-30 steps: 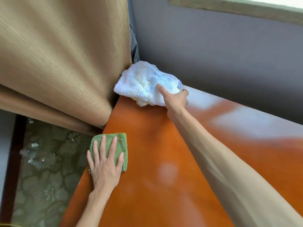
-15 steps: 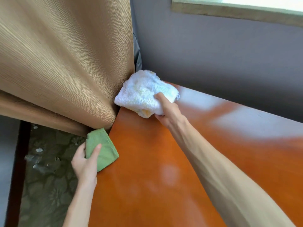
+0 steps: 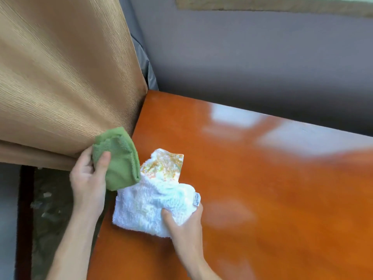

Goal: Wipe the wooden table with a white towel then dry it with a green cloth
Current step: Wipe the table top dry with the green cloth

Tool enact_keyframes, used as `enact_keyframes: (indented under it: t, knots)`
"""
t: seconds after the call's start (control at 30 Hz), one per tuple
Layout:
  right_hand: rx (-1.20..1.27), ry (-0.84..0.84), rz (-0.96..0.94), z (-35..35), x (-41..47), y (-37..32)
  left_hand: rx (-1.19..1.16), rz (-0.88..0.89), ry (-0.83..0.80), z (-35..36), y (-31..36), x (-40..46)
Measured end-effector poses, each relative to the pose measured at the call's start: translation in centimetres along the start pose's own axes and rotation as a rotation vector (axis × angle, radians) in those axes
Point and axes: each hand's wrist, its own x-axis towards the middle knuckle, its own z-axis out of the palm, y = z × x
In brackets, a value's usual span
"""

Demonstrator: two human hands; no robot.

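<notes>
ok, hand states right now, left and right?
Left hand: holding the green cloth, thumb curled over it.
Right hand: gripping the white towel on the table.

Looks like a home room: tan curtain [image 3: 60,77] by a window ledge [image 3: 272,5], glossy wooden surface [image 3: 262,199], floral carpet [image 3: 50,209].

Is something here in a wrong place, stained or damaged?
Nothing is spilled or broken. One oddity: the white towel under the right hand has an orange-yellow patch on its upturned corner; stain or print, I cannot tell. The left hand holds the green cloth at the table edge, against the curtain.
</notes>
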Motion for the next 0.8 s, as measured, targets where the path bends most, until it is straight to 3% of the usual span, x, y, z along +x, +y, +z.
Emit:
enact_keyframes:
  t: [0.2, 0.33, 0.43, 0.5, 0.6, 0.8]
  knots:
    - [-0.458, 0.112, -0.150, -7.3, 1.4, -1.2, 0.321, 0.102, -0.320, 10.5, 0.0, 4.9]
    - [-0.614, 0.506, -0.466, -15.3, 6.5, -0.4, 0.516, 0.238, -0.622, 17.3, -1.8, 3.0]
    - [-0.828, 0.607, -0.507, -18.8, 9.9, -0.2, 0.949, 0.538, -0.520, 20.6, -5.6, 0.0]
    - [-0.941, 0.570, -0.528, -19.3, 11.4, -0.5, 1.126, 0.576, -0.400, 21.3, -7.3, -1.4]
    - [-1.117, 0.543, -0.540, -19.5, 12.6, -0.3, 1.167, 0.581, -0.373, 22.1, -8.6, -3.3]
    - [-1.124, 0.604, -0.584, -19.5, 12.9, 0.3, 1.180, 0.804, -0.580, 24.5, -9.8, -8.1]
